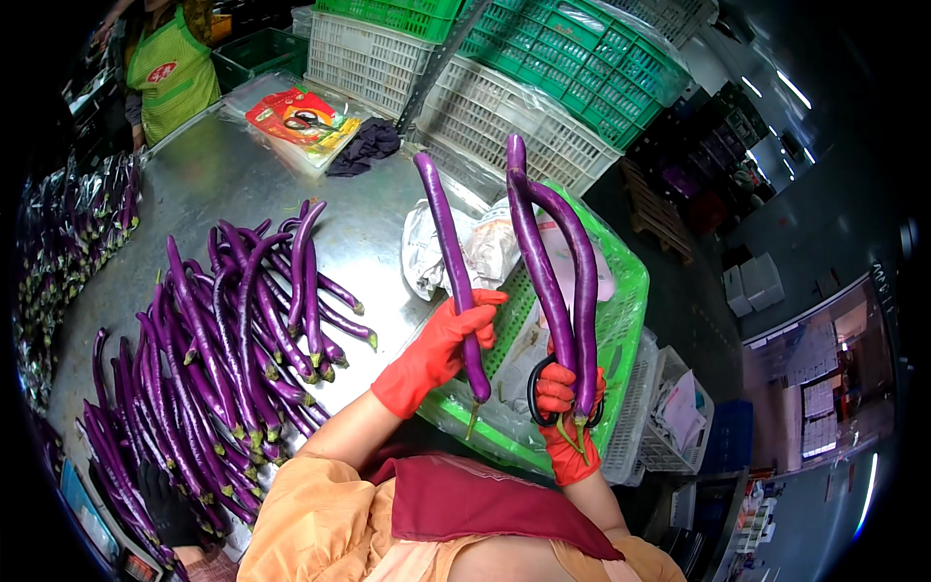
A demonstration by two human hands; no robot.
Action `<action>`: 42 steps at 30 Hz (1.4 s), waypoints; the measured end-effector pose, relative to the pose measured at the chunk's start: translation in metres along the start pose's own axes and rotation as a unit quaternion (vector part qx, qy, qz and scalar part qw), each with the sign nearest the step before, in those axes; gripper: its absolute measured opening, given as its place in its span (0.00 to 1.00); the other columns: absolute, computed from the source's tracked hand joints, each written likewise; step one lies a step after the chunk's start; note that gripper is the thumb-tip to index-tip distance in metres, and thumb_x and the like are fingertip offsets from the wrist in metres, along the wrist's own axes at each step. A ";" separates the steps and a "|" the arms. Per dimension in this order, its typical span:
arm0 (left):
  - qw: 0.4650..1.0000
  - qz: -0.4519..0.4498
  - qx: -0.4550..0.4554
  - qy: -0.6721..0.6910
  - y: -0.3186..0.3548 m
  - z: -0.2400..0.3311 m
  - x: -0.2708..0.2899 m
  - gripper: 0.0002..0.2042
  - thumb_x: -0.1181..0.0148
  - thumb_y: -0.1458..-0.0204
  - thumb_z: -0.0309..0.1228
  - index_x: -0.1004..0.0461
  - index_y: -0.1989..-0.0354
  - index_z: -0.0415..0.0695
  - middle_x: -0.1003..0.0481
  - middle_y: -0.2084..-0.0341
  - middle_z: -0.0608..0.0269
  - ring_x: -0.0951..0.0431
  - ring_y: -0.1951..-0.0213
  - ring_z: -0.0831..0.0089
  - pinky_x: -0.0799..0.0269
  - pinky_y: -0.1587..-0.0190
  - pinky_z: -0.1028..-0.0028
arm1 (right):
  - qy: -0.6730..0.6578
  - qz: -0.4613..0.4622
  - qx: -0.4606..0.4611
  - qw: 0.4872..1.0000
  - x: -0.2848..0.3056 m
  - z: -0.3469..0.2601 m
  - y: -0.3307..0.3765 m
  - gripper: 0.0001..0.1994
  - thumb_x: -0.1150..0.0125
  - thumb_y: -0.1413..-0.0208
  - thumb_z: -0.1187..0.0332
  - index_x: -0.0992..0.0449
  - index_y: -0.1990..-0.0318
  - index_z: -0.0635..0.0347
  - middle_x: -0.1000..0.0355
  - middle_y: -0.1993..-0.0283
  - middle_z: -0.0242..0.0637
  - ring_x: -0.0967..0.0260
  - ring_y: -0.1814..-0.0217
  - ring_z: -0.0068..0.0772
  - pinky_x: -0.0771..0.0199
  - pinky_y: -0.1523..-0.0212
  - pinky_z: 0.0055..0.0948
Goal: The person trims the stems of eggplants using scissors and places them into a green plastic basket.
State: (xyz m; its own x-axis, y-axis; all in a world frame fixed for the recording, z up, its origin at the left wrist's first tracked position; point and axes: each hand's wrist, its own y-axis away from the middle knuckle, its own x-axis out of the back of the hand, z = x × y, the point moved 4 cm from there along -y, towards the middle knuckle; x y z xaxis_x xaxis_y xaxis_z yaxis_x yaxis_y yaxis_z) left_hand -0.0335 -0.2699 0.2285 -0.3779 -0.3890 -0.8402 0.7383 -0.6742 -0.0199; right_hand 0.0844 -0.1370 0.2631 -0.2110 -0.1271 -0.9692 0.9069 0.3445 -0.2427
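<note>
My left hand (441, 347), in a red rubber glove, is closed round the lower part of one long purple eggplant (448, 228), its stem end hanging down. Two more long eggplants (539, 254) stand upright in my right hand (562, 407), also red-gloved, their green stems at the bottom. Black-handled scissors (534, 390) are held in that same hand; their blades are hidden. Below both hands lies a green plastic crate (621, 320) with crumpled plastic in it. A big pile of eggplants (228, 339) covers the metal table (194, 175) at left.
Beside the pile at lower left is another person's black-gloved hand (167, 500). Wrapped eggplants (82, 242) lie at far left. Red-handled scissors (308, 120) and a dark cloth (367, 145) rest at the back. Stacked crates (524, 107) stand behind; a person in a green apron (175, 82) stands back left.
</note>
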 end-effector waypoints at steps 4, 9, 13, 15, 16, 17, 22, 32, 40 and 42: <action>1.000 -0.024 0.005 -0.010 0.001 -0.001 0.001 0.20 0.42 0.45 0.32 0.35 0.46 0.37 0.30 0.76 0.66 0.30 0.73 0.78 0.34 0.67 0.78 | 0.162 0.090 0.071 0.980 0.000 -0.002 0.005 0.33 0.35 0.51 0.59 0.43 0.41 0.63 0.45 0.69 0.27 0.47 0.72 0.20 0.42 0.70 0.21; 0.996 -0.057 -0.007 0.062 0.005 -0.006 -0.025 0.31 0.43 0.44 0.37 0.47 0.35 0.40 0.32 0.47 0.57 0.29 0.49 0.70 0.33 0.46 0.71 | 0.718 0.195 0.195 0.639 0.013 -0.022 0.008 0.33 0.30 0.57 0.65 0.40 0.45 0.67 0.36 0.55 0.39 0.35 0.58 0.30 0.31 0.58 0.30; 0.991 -0.085 0.013 0.102 0.004 -0.012 -0.030 0.31 0.39 0.46 0.35 0.46 0.37 0.40 0.33 0.46 0.56 0.30 0.47 0.68 0.32 0.44 0.65 | 0.857 0.175 0.227 0.429 0.017 0.000 0.005 0.36 0.31 0.55 0.71 0.44 0.40 0.64 0.40 0.46 0.33 0.39 0.46 0.26 0.38 0.45 0.28; 0.987 -0.103 0.006 0.122 0.008 -0.012 -0.026 0.32 0.39 0.47 0.35 0.47 0.37 0.40 0.33 0.46 0.54 0.29 0.47 0.65 0.32 0.44 0.65 | 0.820 0.183 0.244 0.484 0.016 0.006 0.006 0.32 0.33 0.52 0.69 0.42 0.41 0.63 0.40 0.49 0.30 0.40 0.49 0.24 0.38 0.48 0.26; 0.984 -0.115 0.005 0.134 0.010 -0.013 -0.025 0.33 0.38 0.47 0.35 0.48 0.36 0.41 0.33 0.46 0.52 0.29 0.47 0.63 0.32 0.44 0.65 | 0.803 0.191 0.257 0.504 0.012 0.007 0.008 0.29 0.35 0.50 0.68 0.42 0.42 0.62 0.39 0.51 0.29 0.39 0.51 0.22 0.37 0.50 0.24; 0.988 -0.088 -0.012 0.125 0.010 -0.017 -0.017 0.32 0.38 0.48 0.33 0.48 0.37 0.40 0.34 0.46 0.48 0.30 0.46 0.58 0.33 0.43 0.63 | 0.773 0.248 0.247 0.529 0.015 0.001 0.016 0.26 0.37 0.48 0.65 0.40 0.44 0.61 0.37 0.60 0.28 0.38 0.59 0.20 0.36 0.58 0.21; 0.978 -0.134 0.014 0.158 0.013 -0.014 -0.010 0.27 0.39 0.49 0.27 0.42 0.40 0.43 0.34 0.45 0.46 0.30 0.45 0.54 0.36 0.41 0.53 | 0.626 0.206 0.229 0.716 -0.005 -0.010 0.016 0.28 0.42 0.47 0.65 0.45 0.39 0.52 0.41 0.72 0.30 0.41 0.73 0.25 0.36 0.69 0.29; 0.951 -0.210 0.008 0.227 0.003 -0.016 0.003 0.31 0.47 0.58 0.21 0.42 0.40 0.43 0.27 0.55 0.49 0.25 0.52 0.57 0.36 0.42 0.52 | 0.420 0.215 0.282 0.836 -0.020 -0.027 0.047 0.25 0.46 0.43 0.64 0.42 0.38 0.47 0.44 0.70 0.28 0.46 0.70 0.21 0.43 0.70 0.24; 0.934 -0.236 0.026 0.268 -0.006 -0.031 0.005 0.31 0.50 0.58 0.20 0.41 0.40 0.45 0.27 0.53 0.47 0.26 0.53 0.55 0.34 0.44 0.53 | 0.459 0.194 0.272 0.823 -0.024 -0.018 0.052 0.21 0.47 0.41 0.62 0.40 0.41 0.48 0.45 0.71 0.28 0.46 0.71 0.21 0.44 0.71 0.22; 0.957 -0.177 0.034 0.228 -0.008 -0.031 0.004 0.32 0.49 0.58 0.20 0.44 0.38 0.45 0.28 0.53 0.47 0.26 0.52 0.55 0.34 0.43 0.55 | 0.473 0.186 0.288 0.811 -0.025 -0.018 0.054 0.23 0.46 0.42 0.63 0.41 0.39 0.47 0.45 0.71 0.28 0.46 0.72 0.21 0.44 0.72 0.23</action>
State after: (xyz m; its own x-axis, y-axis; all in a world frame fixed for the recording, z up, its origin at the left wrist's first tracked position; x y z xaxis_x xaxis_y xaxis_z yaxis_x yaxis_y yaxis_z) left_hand -0.0231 -0.2467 0.2089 -0.3028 0.1764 -0.9366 0.5652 -0.7580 -0.3255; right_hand 0.1321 -0.0984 0.2731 0.1782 0.7509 -0.6360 0.9343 -0.3318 -0.1300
